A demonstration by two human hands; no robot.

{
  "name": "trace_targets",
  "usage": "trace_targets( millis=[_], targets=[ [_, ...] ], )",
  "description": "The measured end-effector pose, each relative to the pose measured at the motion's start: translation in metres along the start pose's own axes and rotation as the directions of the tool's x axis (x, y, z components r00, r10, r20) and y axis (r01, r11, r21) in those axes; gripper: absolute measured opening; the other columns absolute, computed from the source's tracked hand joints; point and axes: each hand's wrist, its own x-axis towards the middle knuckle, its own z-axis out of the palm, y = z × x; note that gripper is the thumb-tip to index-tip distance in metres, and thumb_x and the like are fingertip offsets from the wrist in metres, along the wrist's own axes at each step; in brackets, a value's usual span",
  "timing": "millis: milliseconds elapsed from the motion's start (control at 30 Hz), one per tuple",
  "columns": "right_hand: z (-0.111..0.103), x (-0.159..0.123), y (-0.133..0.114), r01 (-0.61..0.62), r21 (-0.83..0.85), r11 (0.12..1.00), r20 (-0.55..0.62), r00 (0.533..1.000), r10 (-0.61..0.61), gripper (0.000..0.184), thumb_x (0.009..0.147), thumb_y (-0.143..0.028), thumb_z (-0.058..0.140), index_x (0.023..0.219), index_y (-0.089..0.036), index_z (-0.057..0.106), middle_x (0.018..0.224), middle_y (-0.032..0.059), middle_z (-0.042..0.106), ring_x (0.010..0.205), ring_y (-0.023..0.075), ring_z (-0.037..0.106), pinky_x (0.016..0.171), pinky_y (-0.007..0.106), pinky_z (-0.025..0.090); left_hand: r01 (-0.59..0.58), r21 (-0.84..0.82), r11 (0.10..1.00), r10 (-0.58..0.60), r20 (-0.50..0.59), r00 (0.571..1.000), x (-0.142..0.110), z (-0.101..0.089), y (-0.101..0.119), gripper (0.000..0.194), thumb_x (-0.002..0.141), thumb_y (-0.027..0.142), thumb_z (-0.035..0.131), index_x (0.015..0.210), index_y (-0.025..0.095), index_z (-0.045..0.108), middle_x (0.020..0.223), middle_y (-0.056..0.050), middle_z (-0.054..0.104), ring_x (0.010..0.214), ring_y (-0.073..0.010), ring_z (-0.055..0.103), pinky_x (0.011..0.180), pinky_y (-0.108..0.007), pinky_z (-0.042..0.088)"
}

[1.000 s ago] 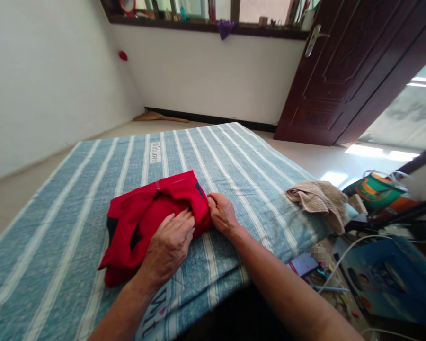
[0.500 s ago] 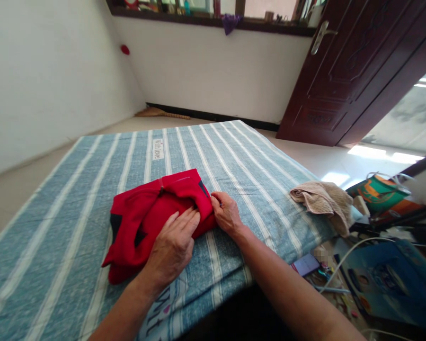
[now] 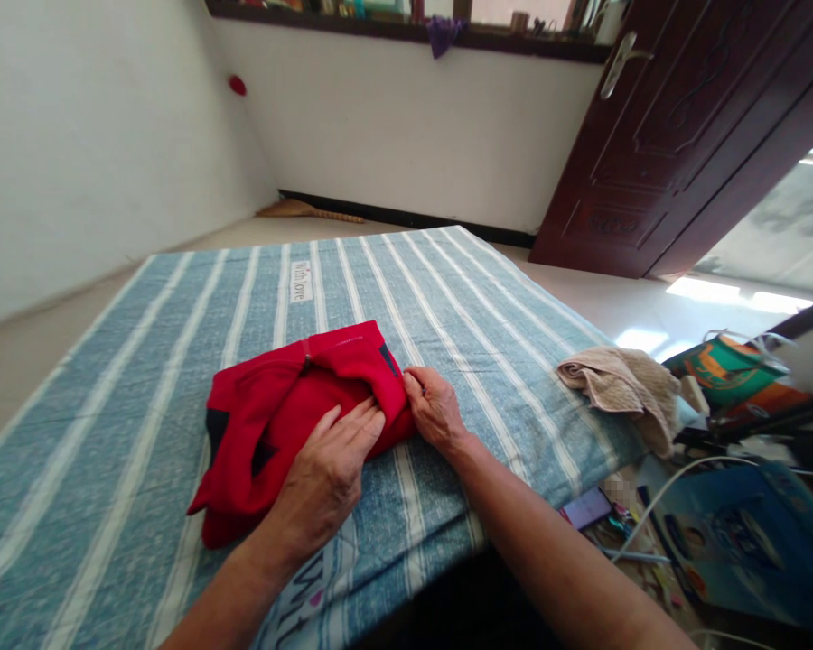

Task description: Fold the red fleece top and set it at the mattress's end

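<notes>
A red jacket (image 3: 281,424) with dark patches and a short zipper at its collar lies folded into a bundle on the striped blue bedspread (image 3: 196,298). My left hand (image 3: 335,465) rests flat on top of it, fingers stretched out, the tips near a fold. At the bundle's right edge, my right hand (image 3: 434,406) has its fingers closed on the red cloth. The fingertips of the right hand are partly hidden by the fabric.
A beige towel (image 3: 623,388) lies at the bed's right edge. Beyond it are a green bag (image 3: 724,370), a blue box (image 3: 752,533) and a phone-like purple item (image 3: 586,508). A dark red door (image 3: 670,135) stands at the far right; a windowsill (image 3: 379,27) runs along the back wall.
The camera view has shifted slightly. Both hands keep nearly the same places on the jacket, with the left hand still flat and the right still gripping the edge.
</notes>
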Motion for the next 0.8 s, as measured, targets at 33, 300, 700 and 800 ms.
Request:
trace_targets(
  millis=[33,300,700,800],
  targets=[
    [0.000,0.000,0.000,0.000,0.001,1.000,-0.002,1.000,0.000,0.026,0.090,-0.032,0.042,0.093,-0.021,0.065,0.090,0.0034,0.065,0.084,0.0164,0.058,0.079,0.029,0.044,-0.016,0.011,1.000,0.016,-0.009,1.000,-0.001,0.001,0.000,0.057,0.074,0.001,0.030,0.125,0.013,0.053,0.126,-0.014,0.061,0.120,-0.0227,0.054,0.103,-0.046,0.039],
    [0.003,0.000,0.003,0.006,0.005,1.000,-0.020,1.000,-0.006,0.023,0.088,-0.032,0.046,0.096,-0.020,0.064,0.094,0.0047,0.066,0.087,0.0176,0.060,0.080,0.030,0.046,-0.087,0.057,0.995,0.090,-0.048,0.995,-0.001,-0.002,0.003,0.053,0.076,0.000,0.031,0.123,0.010,0.052,0.122,-0.016,0.062,0.118,-0.0229,0.055,0.102,-0.045,0.039],
    [0.001,-0.001,0.001,0.017,-0.004,1.000,-0.015,1.000,-0.017,0.023,0.087,-0.030,0.047,0.097,-0.018,0.064,0.092,0.0058,0.066,0.085,0.0180,0.061,0.079,0.031,0.047,-0.068,0.098,0.993,0.075,-0.064,0.995,-0.003,-0.001,0.015,0.044,0.083,0.005,0.037,0.124,0.008,0.052,0.123,-0.017,0.062,0.119,-0.0250,0.054,0.103,-0.045,0.035],
    [0.002,-0.001,0.002,0.014,-0.011,1.000,-0.010,1.000,-0.014,0.022,0.087,-0.030,0.047,0.097,-0.019,0.064,0.091,0.0047,0.066,0.084,0.0177,0.061,0.078,0.031,0.047,-0.061,0.091,0.994,0.067,-0.066,0.996,-0.004,0.001,0.014,0.045,0.083,0.005,0.038,0.125,0.010,0.052,0.125,-0.016,0.061,0.120,-0.0246,0.053,0.104,-0.045,0.034]
  ],
)
